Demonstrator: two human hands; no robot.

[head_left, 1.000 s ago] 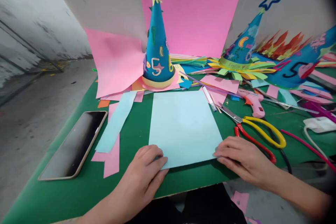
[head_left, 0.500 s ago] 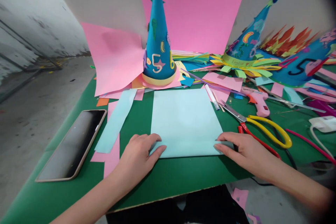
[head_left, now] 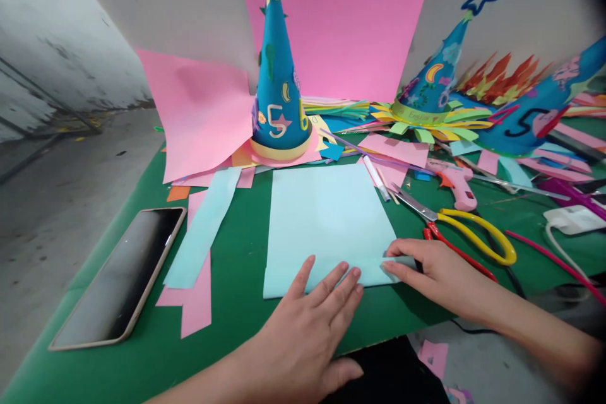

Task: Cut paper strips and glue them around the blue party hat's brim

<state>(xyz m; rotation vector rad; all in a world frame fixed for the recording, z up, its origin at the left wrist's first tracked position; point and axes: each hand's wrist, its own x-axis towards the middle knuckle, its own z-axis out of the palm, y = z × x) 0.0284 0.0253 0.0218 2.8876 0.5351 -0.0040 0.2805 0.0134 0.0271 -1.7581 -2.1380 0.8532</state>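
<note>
A pale blue sheet of paper (head_left: 326,214) lies on the green table, with a strip along its near edge folded over. My left hand (head_left: 315,319) is spread out, its fingertips resting on the folded strip near the middle. At the right corner, my right hand (head_left: 416,268) pinches the fold between thumb and fingers. To the right of the paper lie scissors (head_left: 435,218) with red and yellow handles, close to my right hand. Pale blue and pink paper strips (head_left: 201,233) lie to the left.
A phone (head_left: 123,278) lies at the left. Behind the paper stands a decorated blue cone hat (head_left: 281,88); another hat (head_left: 433,76) with a star tip stands farther right. A pink glue gun (head_left: 457,186), a white marker (head_left: 376,178) and paper scraps surround the scissors.
My left hand has let go of the left corner of the fold and moved right, now flat on the strip. My right hand keeps its pinch. The view has shifted slightly.
</note>
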